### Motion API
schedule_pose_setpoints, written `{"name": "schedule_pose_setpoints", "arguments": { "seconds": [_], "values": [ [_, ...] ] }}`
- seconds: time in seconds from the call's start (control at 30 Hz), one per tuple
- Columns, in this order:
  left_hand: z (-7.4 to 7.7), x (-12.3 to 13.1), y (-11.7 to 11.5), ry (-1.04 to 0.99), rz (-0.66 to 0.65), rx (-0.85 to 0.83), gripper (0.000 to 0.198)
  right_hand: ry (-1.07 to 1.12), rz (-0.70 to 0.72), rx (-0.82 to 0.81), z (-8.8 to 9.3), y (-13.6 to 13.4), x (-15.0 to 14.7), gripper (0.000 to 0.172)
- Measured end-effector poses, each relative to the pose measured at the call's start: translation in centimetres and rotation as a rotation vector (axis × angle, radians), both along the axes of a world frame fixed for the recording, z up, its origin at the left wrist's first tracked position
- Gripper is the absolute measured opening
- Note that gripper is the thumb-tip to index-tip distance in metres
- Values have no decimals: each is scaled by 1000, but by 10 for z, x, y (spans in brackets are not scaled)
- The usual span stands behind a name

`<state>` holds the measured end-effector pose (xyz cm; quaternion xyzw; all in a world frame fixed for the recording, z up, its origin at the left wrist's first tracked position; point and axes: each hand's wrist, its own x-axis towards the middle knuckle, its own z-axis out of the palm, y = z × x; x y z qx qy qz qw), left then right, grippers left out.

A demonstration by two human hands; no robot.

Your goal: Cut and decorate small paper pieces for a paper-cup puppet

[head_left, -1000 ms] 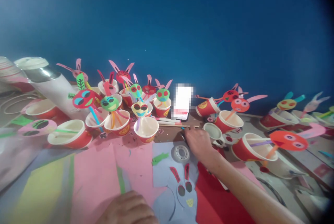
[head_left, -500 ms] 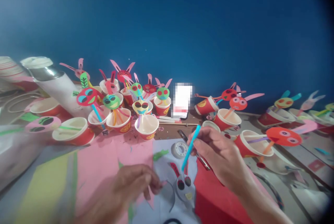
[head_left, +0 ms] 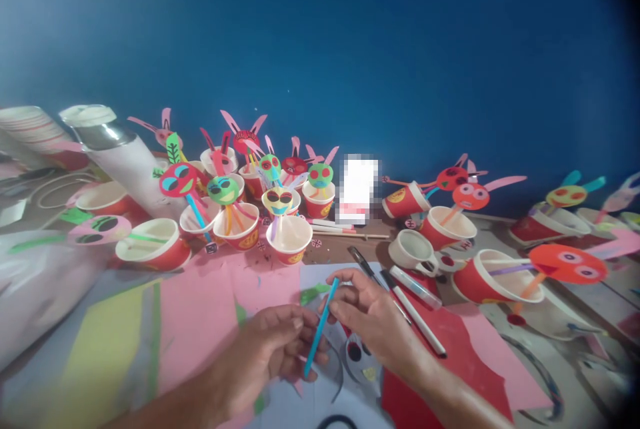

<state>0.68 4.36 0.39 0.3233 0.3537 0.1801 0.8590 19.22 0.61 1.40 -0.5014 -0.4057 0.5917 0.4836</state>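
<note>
A narrow blue strip (head_left: 321, 330), seemingly folded or rolled paper, slants between my hands. My right hand (head_left: 367, 312) pinches its upper part between thumb and fingers. My left hand (head_left: 280, 342) is half curled, its thumb apart from the strip. The left fingers lie behind the strip's lower part, close to or touching it. Beneath my right hand is a pale paper face (head_left: 369, 372) with dark eyes and a yellowish mouth, partly covered by that hand. A thin grey curved strip (head_left: 340, 376) lies beside the face.
Paper cups (head_left: 290, 242) with coloured paper bug faces line the back by the blue wall. A mug (head_left: 413, 250), pens (head_left: 420, 322) and red paper (head_left: 450, 376) are on the right. Pink paper (head_left: 197, 316) and a metal flask (head_left: 117, 156) are on the left.
My right hand has brought the blue strip down and left, and my left hand has come up to its lower end. The view has shifted slightly; the mug and pens now show more.
</note>
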Motion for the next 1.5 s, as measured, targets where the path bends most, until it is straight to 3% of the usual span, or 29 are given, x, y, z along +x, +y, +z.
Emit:
{"name": "schedule_pose_setpoints", "arguments": {
  "seconds": [0.2,0.4,0.63,0.83,0.97,1.1,1.27,1.37,1.5],
  "values": [
    [-3,-3,-3,32,-52,66,33,-35,46,23,1,-3,-11,13],
    [7,-8,-8,19,-120,50,40,-175,66,79,1,-14,-22,4],
    [10,-17,-13,75,-96,59,39,-431,152,101,11,-9,-14,12],
    [16,-21,-9,142,-134,182,42,-841,-101,291,20,37,8,69],
    [13,-23,-9,195,-138,207,44,-995,-78,422,17,67,-9,92],
    [0,-25,-6,166,-153,230,47,-1125,-67,479,15,83,-30,87],
    [-6,-28,-3,137,-131,226,44,-1150,-97,489,12,86,-37,64],
    [-3,-28,-2,133,-134,200,43,-1148,-116,511,15,75,-27,57],
    [1,-29,0,153,-133,192,45,-1136,-223,540,24,51,6,66]
  ]
}}
